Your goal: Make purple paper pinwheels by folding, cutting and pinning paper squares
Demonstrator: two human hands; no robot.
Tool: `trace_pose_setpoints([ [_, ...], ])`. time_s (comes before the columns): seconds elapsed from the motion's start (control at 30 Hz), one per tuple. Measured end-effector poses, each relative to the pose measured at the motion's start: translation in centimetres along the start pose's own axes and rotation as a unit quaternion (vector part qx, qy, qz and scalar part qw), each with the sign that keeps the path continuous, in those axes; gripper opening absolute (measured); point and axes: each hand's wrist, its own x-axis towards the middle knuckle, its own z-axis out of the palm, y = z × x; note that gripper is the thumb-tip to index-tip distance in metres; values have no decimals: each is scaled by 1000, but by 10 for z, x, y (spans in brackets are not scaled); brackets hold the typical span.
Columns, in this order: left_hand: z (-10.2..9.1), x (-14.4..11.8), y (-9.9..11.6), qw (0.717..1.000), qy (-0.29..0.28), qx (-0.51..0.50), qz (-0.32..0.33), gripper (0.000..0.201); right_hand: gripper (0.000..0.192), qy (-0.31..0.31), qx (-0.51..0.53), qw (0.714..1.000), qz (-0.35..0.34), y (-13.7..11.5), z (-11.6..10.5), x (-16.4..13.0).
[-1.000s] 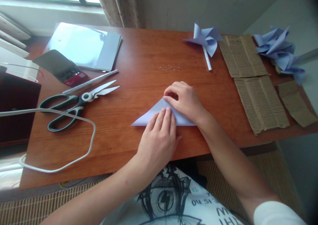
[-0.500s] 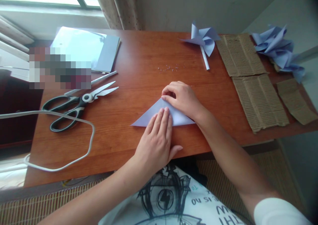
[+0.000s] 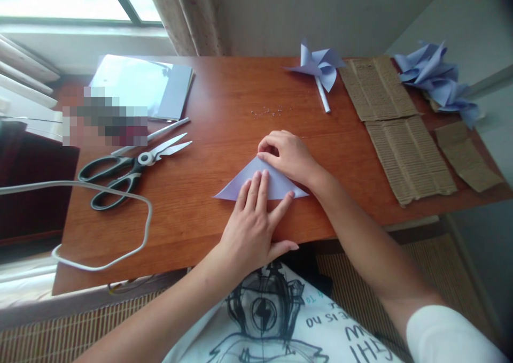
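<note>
A pale purple sheet of paper (image 3: 237,184), folded into a triangle, lies on the table in front of me with its long edge toward my body. My left hand (image 3: 255,218) rests flat on it, fingers spread, the index finger reaching along the near edge on the right. At the top corner, my right hand (image 3: 282,154) pinches the paper between thumb and curled fingers. The far side of that pinch is hidden.
Scissors (image 3: 146,159) lie partly open at left, with a white cable (image 3: 149,218) across their handles. Behind are a paper stick (image 3: 176,123) and a shiny book-like item (image 3: 176,93). A paper pinwheel (image 3: 320,66), corrugated cardboard (image 3: 409,157) and more folded paper (image 3: 433,77) lie at right.
My left index finger has spread away from the other fingers toward the right along the paper. My right hand keeps its pinch at the top corner. The whole view has shifted slightly.
</note>
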Motion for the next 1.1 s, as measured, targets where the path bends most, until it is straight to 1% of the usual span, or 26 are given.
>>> trace_pose_setpoints([
  [0.1, 2, 0, 0, 1000, 4, 4, 1, 95, 5, -4, 17, 1000, -18, -2, -4, -7],
  [0.17, 4, -1, 0, 1000, 8, 14, 0, 101, 12, 20, 25, 999, -22, -7, -7, -21],
  [0.2, 6, -1, 0, 1000, 10, 20, -1, 105, 18, 53, 19, 998, -17, -10, -7, -32],
  [0.27, 8, -2, 0, 999, 14, 29, -2, 109, 27, 131, -51, 990, 11, -17, -6, -61],
  [0.3, 9, -2, 0, 999, 17, 32, -2, 109, 31, 141, -79, 987, 10, -21, -4, -77],
  [0.33, 10, -2, 0, 999, 19, 33, -1, 109, 36, 134, -94, 986, 0, -25, -1, -93],
  [0.4, 11, -2, 0, 999, 22, 33, -1, 109, 47, 81, -121, 989, -35, -30, 3, -122],
  [0.43, 11, -2, 0, 999, 22, 32, -1, 109, 54, 58, -135, 988, -38, -32, 5, -134],
  [0.5, 11, -1, 0, 999, 22, 32, -3, 108, 58, 34, -168, 985, -29, -35, 7, -149],
  [0.63, 11, -1, -1, 999, 20, 33, -4, 107, 58, 9, -230, 973, 2, -36, 6, -161],
  [0.77, 11, -1, -1, 999, 20, 31, -1, 105, 57, 19, -266, 963, 32, -35, 2, -171],
  [0.93, 10, -1, 0, 999, 21, 31, -1, 103, 53, 33, -299, 951, 68, -37, -12, -186],
  [1.03, 11, -1, 0, 999, 21, 30, 0, 103, 47, 43, -309, 947, 74, -40, -18, -184],
  [1.1, 13, -1, -1, 999, 23, 30, 0, 103, 46, 56, -300, 951, 50, -40, -17, -176],
])
